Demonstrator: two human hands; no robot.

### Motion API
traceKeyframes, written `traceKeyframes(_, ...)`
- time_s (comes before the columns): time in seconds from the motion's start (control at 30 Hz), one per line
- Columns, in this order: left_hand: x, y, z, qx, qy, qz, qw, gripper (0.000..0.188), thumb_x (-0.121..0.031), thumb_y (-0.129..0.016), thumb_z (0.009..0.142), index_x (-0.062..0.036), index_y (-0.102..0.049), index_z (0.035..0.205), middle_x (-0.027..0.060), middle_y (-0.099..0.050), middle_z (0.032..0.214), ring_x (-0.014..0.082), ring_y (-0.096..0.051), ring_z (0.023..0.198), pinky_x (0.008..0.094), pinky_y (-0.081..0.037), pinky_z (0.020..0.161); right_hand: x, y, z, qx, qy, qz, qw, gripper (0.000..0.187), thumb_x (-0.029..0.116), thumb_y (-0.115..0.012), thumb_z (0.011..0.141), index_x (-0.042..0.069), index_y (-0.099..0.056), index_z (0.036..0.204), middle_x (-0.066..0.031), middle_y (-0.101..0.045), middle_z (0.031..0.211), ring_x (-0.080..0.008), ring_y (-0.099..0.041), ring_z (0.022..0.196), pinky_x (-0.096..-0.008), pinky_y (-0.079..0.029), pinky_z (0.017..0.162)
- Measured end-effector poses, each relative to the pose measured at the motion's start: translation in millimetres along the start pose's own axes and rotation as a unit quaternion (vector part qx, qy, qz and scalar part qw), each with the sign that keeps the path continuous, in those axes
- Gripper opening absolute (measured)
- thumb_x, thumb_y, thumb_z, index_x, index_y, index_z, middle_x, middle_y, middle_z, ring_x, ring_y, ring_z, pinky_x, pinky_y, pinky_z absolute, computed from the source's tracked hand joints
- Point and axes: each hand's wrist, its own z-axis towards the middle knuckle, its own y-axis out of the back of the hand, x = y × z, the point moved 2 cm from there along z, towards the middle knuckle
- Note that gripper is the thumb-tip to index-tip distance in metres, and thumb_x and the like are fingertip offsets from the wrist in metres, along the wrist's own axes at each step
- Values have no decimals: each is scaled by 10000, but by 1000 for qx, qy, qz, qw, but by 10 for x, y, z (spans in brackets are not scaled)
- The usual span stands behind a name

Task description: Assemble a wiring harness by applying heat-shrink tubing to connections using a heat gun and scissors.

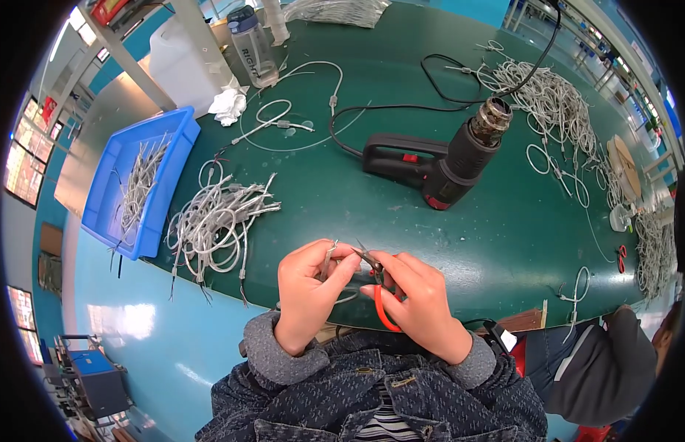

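Observation:
Close to the table's near edge, my left hand (304,287) pinches a short grey-white cable (329,258), its end showing above the fingers. My right hand (419,295) is wrapped round scissors with red handles (381,309). Their pointed metal blades (366,255) reach toward my left fingertips; whether they touch the cable is too small to tell. To the left of my hands lies a bundle of coiled grey-white cables (217,221) with dark wire ends. Beyond my right hand, a black heat gun (464,158) stands with its metal nozzle upward.
A blue tray (157,214) with cables sits at the left edge. Behind it are a white jug (177,66), crumpled tissue (228,107) and a bottle (255,59). Far right hold a large cable pile (541,92) and a spool (622,169). A person (607,368) sits at lower right.

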Motion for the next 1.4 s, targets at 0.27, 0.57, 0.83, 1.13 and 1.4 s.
traceKeyframes(0.27, -59, 8, 8, 3, 25, 3, 1000, 67, -10, -640, 801, 52, -616, 796, 6, -558, 674, 21, -418, 546, 193, -307, 469, 22, 17, 8, 0, 5, -1, 1000, 451, 67, -758, 664, 13, -608, 1086, -60, -473, 623, -160, -472, 513, -295, -374, 467)
traceKeyframes(0.57, -47, 11, 7, 10, 25, 7, 1000, 60, -13, -640, 802, 44, -621, 797, -2, -554, 669, 23, -423, 547, 193, -311, 473, 49, 57, 18, 38, -30, 35, 998, 432, 76, -763, 673, 1, -608, 1068, -64, -490, 636, -157, -460, 513, -285, -379, 475)
traceKeyframes(0.83, -5, 18, 25, 19, 10, 21, 1000, 79, -34, -644, 799, 42, -624, 789, 8, -554, 649, 35, -435, 541, 205, -328, 479, 33, 75, 3, 61, -58, 65, 994, 380, 80, -743, 712, -24, -605, 1051, -87, -556, 696, -168, -494, 540, -290, -411, 511)
traceKeyframes(1.13, 272, 4, 357, 170, 34, 191, 966, 106, -25, -613, 822, 78, -627, 845, 57, -643, 731, 78, -593, 663, 210, -453, 584, -370, -83, -97, 92, -103, -16, 990, 314, 192, -677, 786, -22, -598, 1002, -177, -613, 746, -350, -602, 677, -416, -460, 582)
traceKeyframes(1.4, 611, -28, 398, 171, 64, 124, 975, 121, -34, -630, 800, 49, -646, 886, 57, -637, 723, 72, -563, 648, 214, -430, 574, -507, -115, -153, 86, -116, -114, 983, 285, 194, -665, 782, 1, -595, 979, -157, -610, 741, -344, -609, 666, -416, -476, 574)
